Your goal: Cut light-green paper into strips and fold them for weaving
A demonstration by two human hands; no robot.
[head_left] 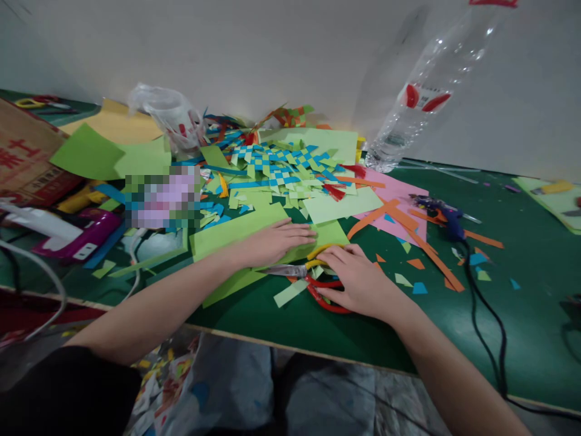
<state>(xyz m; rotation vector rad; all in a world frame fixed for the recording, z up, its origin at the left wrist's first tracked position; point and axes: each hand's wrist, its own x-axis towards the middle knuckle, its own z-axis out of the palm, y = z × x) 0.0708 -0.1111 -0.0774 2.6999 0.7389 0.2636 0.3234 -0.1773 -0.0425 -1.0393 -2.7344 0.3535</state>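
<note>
My left hand point(279, 242) lies flat on a sheet of light green paper point(240, 236), fingers stretched to the right. Close by, my right hand point(356, 278) grips a pair of scissors point(297, 270) with one yellow and one red handle. The blades point left, toward the paper under my left wrist. A small pale green strip point(290, 293) lies just below the scissors. Beyond both hands spreads a heap of woven blue and green paper strips point(281, 160) with red tassels.
A tall clear plastic bottle point(417, 103) leans at the back right. A hot glue gun point(447, 221) with a black cord lies over pink paper point(399, 200) and orange strips. At left are a bagged cup point(175, 124), a purple device point(75, 236) and a cardboard box point(29, 151).
</note>
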